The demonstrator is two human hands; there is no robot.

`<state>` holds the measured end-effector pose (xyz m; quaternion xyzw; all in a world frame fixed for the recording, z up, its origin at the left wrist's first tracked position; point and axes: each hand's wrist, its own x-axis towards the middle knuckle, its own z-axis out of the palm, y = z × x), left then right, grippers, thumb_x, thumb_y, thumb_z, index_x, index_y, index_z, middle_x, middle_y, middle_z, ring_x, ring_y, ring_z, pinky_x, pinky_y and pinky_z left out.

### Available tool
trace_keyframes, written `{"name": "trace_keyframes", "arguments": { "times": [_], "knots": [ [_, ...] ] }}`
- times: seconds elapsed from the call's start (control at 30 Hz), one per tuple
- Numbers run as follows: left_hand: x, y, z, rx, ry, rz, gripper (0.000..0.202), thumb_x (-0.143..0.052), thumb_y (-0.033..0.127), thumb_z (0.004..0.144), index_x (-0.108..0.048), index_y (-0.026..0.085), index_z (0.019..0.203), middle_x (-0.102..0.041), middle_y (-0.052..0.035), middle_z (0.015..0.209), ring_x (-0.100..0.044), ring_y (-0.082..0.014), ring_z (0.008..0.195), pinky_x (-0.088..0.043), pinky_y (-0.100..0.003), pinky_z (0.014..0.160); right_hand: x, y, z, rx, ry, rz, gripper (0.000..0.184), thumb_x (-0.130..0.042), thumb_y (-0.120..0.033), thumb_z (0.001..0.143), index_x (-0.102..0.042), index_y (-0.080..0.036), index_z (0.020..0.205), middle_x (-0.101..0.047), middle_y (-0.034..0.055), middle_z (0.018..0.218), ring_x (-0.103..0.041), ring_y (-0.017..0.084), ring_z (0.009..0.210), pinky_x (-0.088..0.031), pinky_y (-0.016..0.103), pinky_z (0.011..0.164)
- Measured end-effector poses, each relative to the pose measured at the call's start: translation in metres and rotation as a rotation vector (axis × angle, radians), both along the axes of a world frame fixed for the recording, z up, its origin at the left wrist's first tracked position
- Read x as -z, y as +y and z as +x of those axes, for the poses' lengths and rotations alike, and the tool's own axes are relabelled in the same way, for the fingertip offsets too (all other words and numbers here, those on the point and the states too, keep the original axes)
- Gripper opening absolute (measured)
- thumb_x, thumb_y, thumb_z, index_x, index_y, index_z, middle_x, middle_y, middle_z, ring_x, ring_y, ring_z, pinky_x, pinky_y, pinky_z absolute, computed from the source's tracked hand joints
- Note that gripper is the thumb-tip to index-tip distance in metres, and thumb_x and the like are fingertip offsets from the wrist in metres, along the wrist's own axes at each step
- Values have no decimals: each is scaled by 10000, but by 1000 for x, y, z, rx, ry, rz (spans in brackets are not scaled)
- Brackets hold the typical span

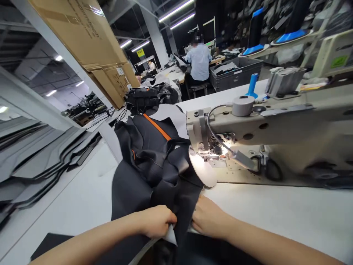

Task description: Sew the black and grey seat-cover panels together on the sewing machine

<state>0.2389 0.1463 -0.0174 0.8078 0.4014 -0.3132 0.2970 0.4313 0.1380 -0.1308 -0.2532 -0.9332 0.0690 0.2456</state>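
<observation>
A large piece of black sheet material (pixel 132 191), perhaps seat-cover leather, lies bunched on the table beside a sewing machine (pixel 270 129). An orange strip (pixel 157 127) runs across its far part. My left hand (pixel 158 221) is closed on the near edge, where a pale grey underside (pixel 171 235) folds out below the fingers. Over at the right edge of the same material, my right hand (pixel 208 217) has its fingers curled and pinched on it; the fingertips are partly hidden. The lit needle area (pixel 215 151) is beyond my right hand.
Scissors (pixel 266 165) lie on the machine bed. Stacked grey and black cut panels (pixel 41 154) are at the left. A cardboard box (pixel 79 33) stands behind, near a dark fabric pile (pixel 151 95). Farther back, a person (pixel 200 60) sits beside a grey crate (pixel 237 73).
</observation>
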Motion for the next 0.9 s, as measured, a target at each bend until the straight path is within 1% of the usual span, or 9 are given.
{"name": "trace_keyframes", "arguments": {
  "times": [0.1,0.17,0.23,0.3,0.37,0.5,0.57,0.7,0.9],
  "knots": [
    [-9,10,22,33,8,-299,147,-537,128,687,-633,210,762,-596,29,643,-555,-143,590,-378,-202,489,0,5,38,48,87,208,181,-433,-90,881,-588,-173,842,-578,35,782,-548,158,767,-466,317,734],
    [-20,19,50,52,-78,-370,68,-567,198,736,-589,190,673,-532,40,574,-507,-121,535,-373,-196,477,-2,11,46,141,76,255,209,-429,-103,888,-600,-183,977,-606,72,932,-563,184,872,-469,341,765],
    [-28,31,79,6,-299,-162,179,-504,209,813,-545,169,643,-520,32,590,-497,-105,566,-394,-193,532,-2,18,32,185,6,214,270,-430,-119,887,-593,-191,1089,-602,94,1084,-554,208,1005,-467,356,838],
    [-25,47,101,-101,-458,146,192,-419,204,869,-555,160,740,-556,15,671,-518,-107,639,-416,-197,604,2,23,5,190,-46,171,300,-410,-98,872,-613,-187,1074,-627,81,1060,-575,199,986,-476,330,844],
    [-12,63,111,-149,-400,281,184,-403,233,887,-565,155,927,-602,-19,809,-559,-135,739,-449,-225,675,7,23,-17,193,-50,161,326,-408,-79,851,-616,-176,1082,-648,77,1019,-591,204,957,-485,335,841],
    [26,78,98,-8,-143,405,492,-593,402,798,-469,121,1182,-515,-145,1178,-548,-276,1025,-484,-372,841,12,11,-12,93,-30,189,338,-461,-103,829,-593,-129,1139,-660,90,1016,-591,220,970,-468,356,898],
    [39,78,89,48,-131,489,559,-602,424,791,-433,113,1224,-464,-163,1232,-522,-303,1076,-484,-398,866,13,3,4,80,-14,248,347,-473,-116,821,-586,-81,1147,-652,121,1052,-585,243,988,-450,380,929],
    [48,75,82,153,-126,625,301,-472,230,871,-482,114,1149,-487,-144,1168,-535,-247,1028,-489,-335,851,13,-4,15,166,-1,310,361,-457,-151,818,-591,-43,1136,-617,179,1141,-552,301,1065,-409,448,965],
    [51,76,80,288,-94,730,192,-398,113,884,-540,127,1012,-543,-95,957,-521,-223,923,-479,-312,794,13,-6,2,259,-18,352,385,-440,-154,789,-606,-1,1101,-621,226,1117,-577,331,1037,-445,456,909]
  ]
}}
